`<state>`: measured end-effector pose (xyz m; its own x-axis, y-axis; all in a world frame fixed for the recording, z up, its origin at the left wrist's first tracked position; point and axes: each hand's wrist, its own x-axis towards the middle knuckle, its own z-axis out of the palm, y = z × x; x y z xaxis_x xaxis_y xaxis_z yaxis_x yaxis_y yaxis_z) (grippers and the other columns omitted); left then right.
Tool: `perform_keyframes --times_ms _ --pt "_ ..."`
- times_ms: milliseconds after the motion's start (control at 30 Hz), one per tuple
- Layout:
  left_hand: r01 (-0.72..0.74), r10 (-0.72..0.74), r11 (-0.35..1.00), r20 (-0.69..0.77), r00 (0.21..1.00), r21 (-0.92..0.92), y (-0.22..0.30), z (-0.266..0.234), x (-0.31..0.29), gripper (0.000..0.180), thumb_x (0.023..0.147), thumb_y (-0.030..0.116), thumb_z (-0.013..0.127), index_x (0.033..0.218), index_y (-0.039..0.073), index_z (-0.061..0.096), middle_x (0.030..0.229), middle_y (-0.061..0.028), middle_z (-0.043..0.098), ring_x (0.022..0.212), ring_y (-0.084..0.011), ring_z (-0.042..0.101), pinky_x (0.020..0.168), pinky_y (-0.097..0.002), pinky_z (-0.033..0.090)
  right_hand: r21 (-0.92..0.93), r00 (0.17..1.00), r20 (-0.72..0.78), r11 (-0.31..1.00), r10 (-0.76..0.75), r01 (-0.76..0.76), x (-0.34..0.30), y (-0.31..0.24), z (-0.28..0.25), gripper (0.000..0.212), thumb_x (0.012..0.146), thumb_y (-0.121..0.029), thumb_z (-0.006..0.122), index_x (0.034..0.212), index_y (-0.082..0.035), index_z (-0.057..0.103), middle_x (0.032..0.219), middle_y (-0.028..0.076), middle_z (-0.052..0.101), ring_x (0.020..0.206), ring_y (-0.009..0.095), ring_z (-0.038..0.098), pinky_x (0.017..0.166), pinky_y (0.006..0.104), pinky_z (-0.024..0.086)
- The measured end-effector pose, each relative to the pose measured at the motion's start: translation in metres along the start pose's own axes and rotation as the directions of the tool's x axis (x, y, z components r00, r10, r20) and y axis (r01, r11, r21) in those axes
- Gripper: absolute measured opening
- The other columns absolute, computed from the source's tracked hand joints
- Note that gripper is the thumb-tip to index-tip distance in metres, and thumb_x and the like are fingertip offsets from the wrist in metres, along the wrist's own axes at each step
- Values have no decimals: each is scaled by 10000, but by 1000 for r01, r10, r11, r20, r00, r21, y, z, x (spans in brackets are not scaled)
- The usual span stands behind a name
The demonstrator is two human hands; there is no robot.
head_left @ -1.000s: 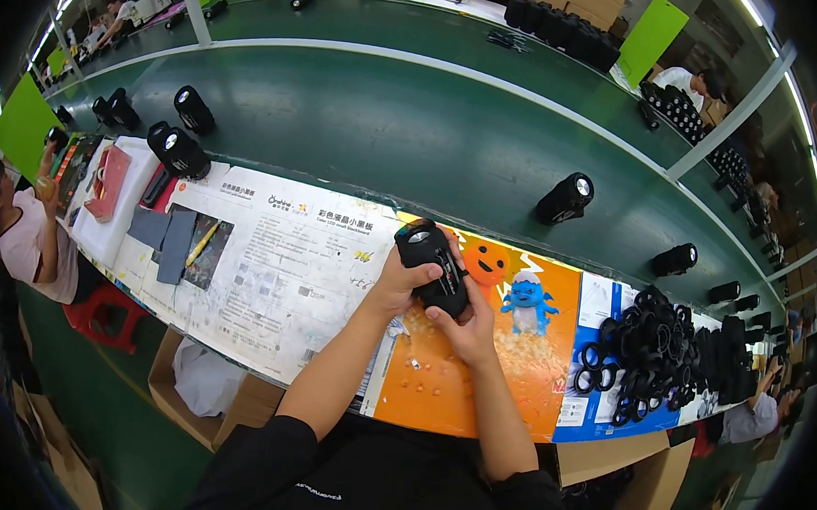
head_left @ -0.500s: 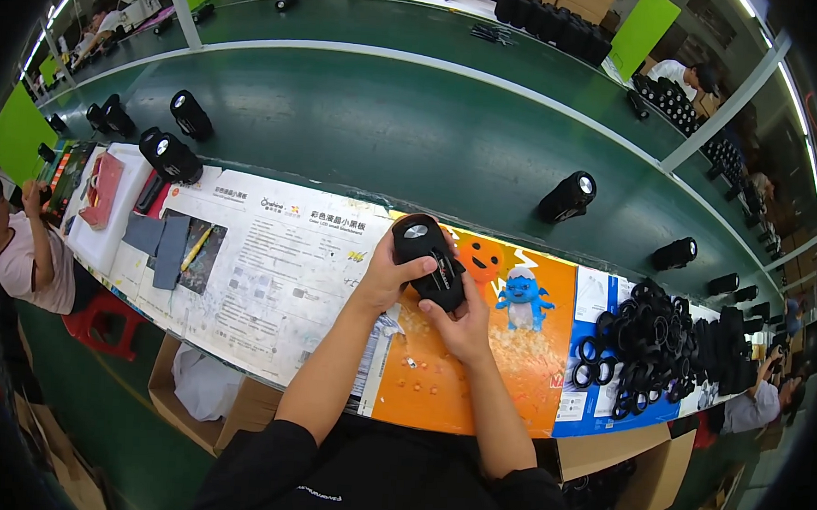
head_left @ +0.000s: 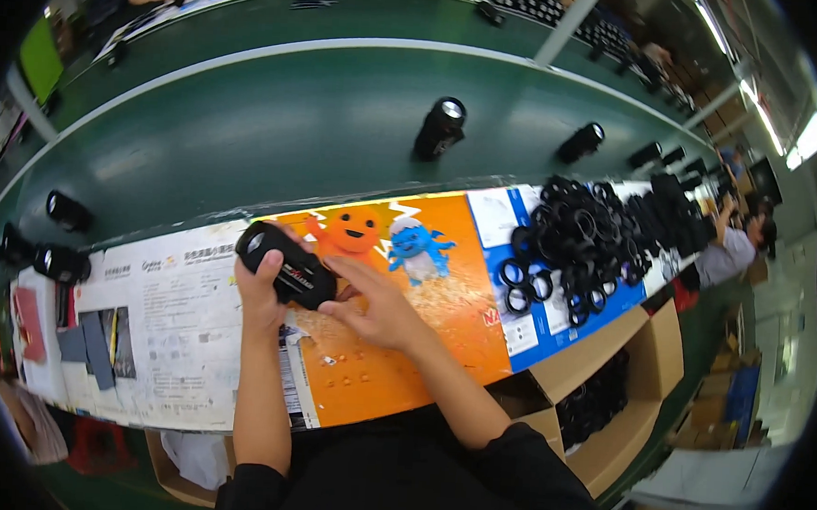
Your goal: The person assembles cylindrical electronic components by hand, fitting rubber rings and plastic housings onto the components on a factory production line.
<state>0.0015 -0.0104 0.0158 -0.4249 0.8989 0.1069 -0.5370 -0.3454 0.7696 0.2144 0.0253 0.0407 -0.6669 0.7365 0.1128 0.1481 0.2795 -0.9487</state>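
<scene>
A black cylinder-shaped portable speaker (head_left: 302,279) is held over the worktop, tilted, with its left end higher. My left hand (head_left: 260,293) is wrapped round its left part, thumb on the near side. At its right end my right hand (head_left: 383,307) closes on it with thumb and fingers. Pale lettering shows on the speaker's side. Beneath it lie a white printed sheet (head_left: 182,335) and an orange sheet (head_left: 423,339) with cartoon figures.
Black rings (head_left: 576,231) lie heaped on a blue-and-white sheet at the right. Beyond the worktop runs a green conveyor (head_left: 276,137), carrying another black speaker (head_left: 441,129) and several more. An open carton (head_left: 642,387) stands below the right edge. Co-workers sit on both sides.
The view has swung to the right. The speaker has turned from nearly upright to lying more sideways between my hands, and my right hand has shifted to its right end.
</scene>
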Motion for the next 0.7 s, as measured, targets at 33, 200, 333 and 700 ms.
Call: perform_keyframes --times_ms 33,200,333,700 --pt "11 -11 1000 13 1000 7 0 -1 0 533 927 264 880 1327 22 624 1135 -135 722 1036 -295 763 962 -442 647 -112 990 -108 991 -89 77 -11 -1 -15 463 1004 -179 839 1428 -39 716 1471 184 668 1234 306 720 934 368 630" --pt "20 -33 982 66 997 188 7 8 -1 537 911 205 893 1339 23 625 1125 -145 728 1028 -286 765 931 -430 657 -448 810 -577 870 -105 -207 -79 6 -136 187 995 -101 808 1166 -30 785 1146 138 747 935 281 735 857 358 613" --pt "-48 10 973 169 986 226 10 8 -1 726 868 300 978 1394 57 541 1170 -145 712 1032 -282 764 926 -420 662 -711 719 -652 521 -240 -471 -113 25 -184 223 989 -198 839 1119 -24 786 1127 149 707 1051 354 662 919 462 562" --pt "75 -86 988 81 993 132 -11 9 0 879 1019 746 657 1505 25 525 1264 -181 729 1069 -296 778 903 -428 677 -628 712 -685 624 -158 -465 -81 30 -160 161 1005 -125 803 1057 -18 695 948 170 715 865 352 726 773 444 562"
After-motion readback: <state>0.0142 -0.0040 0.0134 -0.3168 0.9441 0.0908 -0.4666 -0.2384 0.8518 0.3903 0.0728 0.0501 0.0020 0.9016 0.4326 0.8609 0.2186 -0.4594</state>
